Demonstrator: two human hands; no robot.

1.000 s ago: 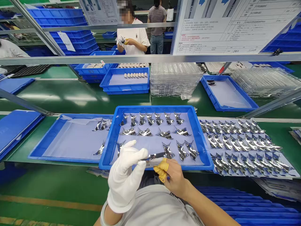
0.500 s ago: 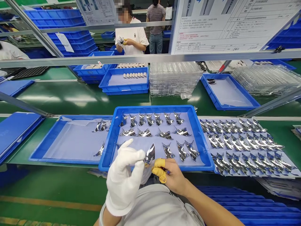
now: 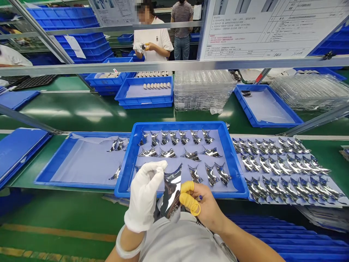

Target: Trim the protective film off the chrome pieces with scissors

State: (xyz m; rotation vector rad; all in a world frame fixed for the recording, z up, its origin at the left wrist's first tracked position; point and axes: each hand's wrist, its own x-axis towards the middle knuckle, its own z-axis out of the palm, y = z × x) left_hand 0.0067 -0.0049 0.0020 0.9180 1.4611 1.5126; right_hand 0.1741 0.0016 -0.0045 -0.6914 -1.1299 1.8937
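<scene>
Green workbench [image 3: 25,171], metal rails above. Far left, shallow blue plastic tray [image 3: 50,165], paper-lined, few chrome pieces at its right end. Next, deeper blue plastic tray [image 3: 177,126] with three rows of chrome pieces. At its front edge, white-gloved left hand [image 3: 142,198] pinching upper left corner of a curved, mirror-finish chrome piece [image 3: 172,190]; bare right hand [image 3: 204,204], yellow finger cots [image 3: 187,200], gripping its right edge. Far right, white sheet [image 3: 257,174], more chrome pieces in rows.
</scene>
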